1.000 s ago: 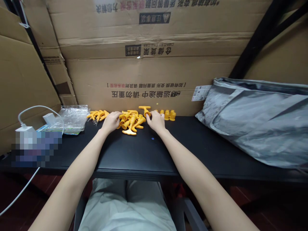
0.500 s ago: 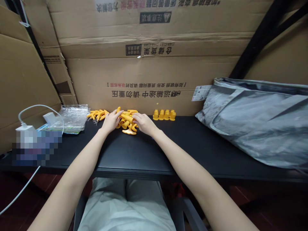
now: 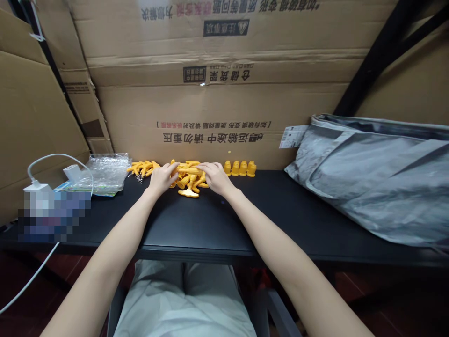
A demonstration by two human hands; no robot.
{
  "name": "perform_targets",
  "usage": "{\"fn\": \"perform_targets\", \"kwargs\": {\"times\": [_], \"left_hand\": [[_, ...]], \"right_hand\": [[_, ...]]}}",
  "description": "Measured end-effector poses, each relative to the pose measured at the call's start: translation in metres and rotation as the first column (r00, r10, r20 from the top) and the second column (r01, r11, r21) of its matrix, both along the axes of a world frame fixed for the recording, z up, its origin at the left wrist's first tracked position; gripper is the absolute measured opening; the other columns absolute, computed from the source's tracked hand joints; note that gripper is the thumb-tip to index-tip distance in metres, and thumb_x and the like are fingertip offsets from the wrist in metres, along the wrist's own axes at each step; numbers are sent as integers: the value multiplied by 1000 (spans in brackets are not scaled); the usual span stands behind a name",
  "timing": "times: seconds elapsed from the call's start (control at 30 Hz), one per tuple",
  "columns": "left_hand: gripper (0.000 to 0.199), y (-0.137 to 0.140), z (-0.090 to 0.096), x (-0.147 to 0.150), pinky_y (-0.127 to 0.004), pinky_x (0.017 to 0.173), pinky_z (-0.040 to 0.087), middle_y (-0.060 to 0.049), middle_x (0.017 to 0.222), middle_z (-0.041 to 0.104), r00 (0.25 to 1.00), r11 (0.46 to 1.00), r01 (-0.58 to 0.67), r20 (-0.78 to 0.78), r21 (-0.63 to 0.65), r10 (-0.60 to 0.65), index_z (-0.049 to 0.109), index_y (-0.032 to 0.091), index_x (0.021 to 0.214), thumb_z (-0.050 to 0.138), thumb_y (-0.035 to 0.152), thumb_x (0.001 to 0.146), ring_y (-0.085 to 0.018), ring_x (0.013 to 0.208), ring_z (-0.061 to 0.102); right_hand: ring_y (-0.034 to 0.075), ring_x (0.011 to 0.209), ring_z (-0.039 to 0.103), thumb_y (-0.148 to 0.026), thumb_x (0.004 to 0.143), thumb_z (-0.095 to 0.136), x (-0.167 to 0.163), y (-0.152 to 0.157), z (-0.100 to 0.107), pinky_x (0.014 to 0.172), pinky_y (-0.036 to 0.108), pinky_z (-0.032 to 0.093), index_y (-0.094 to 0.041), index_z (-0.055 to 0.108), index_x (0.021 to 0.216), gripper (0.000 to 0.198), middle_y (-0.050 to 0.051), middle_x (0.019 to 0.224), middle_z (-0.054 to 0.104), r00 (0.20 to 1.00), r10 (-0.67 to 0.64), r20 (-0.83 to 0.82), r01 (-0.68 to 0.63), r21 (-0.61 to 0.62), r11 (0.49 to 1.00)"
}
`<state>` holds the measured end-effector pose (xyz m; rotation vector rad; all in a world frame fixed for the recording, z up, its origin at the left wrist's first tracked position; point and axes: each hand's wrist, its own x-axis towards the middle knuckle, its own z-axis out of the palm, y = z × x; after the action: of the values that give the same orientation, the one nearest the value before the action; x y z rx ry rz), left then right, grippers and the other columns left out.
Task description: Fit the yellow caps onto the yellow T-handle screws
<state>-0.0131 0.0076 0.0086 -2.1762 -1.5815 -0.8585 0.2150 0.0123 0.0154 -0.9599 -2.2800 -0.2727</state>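
Note:
Yellow plastic pieces lie in a pile (image 3: 191, 181) on the black table, between my two hands. Over the pile, a ribbed, tube-like yellow piece (image 3: 188, 171) lies level from one hand to the other. My left hand (image 3: 162, 179) is closed at its left end, thumb and fingers curled together. My right hand (image 3: 215, 178) is closed on its right end, fingertips on top. A T-shaped yellow piece (image 3: 188, 193) sits at the near edge of the pile. The exact contact of the left fingertips is partly hidden.
Branching yellow pieces (image 3: 142, 167) with thin, dark, wiry bits lie left of my left hand. Several yellow bell-shaped pieces (image 3: 240, 168) stand right of my right hand. Clear plastic packets (image 3: 105, 173), a white charger (image 3: 38, 193) and a grey bag (image 3: 368, 182) flank the table (image 3: 196, 224).
The yellow piece in my right hand has turned from slanted to level. My right hand has shifted slightly right. The upright yellow piece at my left fingertips has dropped lower.

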Motion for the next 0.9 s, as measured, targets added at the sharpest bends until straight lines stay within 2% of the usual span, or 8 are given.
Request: {"fn": "perform_targets", "kwargs": {"times": [0.2,0.4,0.57,0.7,0.9], "left_hand": [[39,-4,1,5,-26,69,46,-7,96,68,996,999,20,-90,25,-17,58,23,124,49,31,87,-19,80,65],[40,-5,0,10,-24,69,47,-6,93,69,990,995,94,-111,24,-91,59,23,122,53,25,83,-18,85,65],[41,-3,1,13,-25,74,47,-6,98,70,995,995,95,-5,-33,-95,60,21,119,58,23,78,-18,85,66],[40,-5,3,14,-26,72,47,-5,90,72,997,992,75,43,-97,-72,61,20,117,57,27,78,-18,78,66],[37,-6,3,11,-27,73,47,-5,90,72,998,991,64,11,-115,-63,63,20,113,57,29,77,-20,80,66]], "right_hand": [[24,114,52,-31,92,45,-5,-6,-1,102,45,26,-17,59,118,32,13,120,63,999,-39,19,38,9,999],[27,105,55,-28,89,52,-5,0,-7,101,51,27,-17,61,108,23,13,108,67,983,-129,130,132,-15,991],[27,100,55,-19,88,51,-8,-4,0,98,49,27,-17,59,102,17,12,103,67,973,-182,143,172,80,982],[26,100,54,-13,87,46,-9,-7,2,98,47,27,-16,58,104,21,13,105,65,969,-201,143,183,131,974],[26,109,53,-30,93,46,-7,-5,-4,104,52,21,-17,56,117,29,13,115,64,977,-137,162,127,69,989]]}}
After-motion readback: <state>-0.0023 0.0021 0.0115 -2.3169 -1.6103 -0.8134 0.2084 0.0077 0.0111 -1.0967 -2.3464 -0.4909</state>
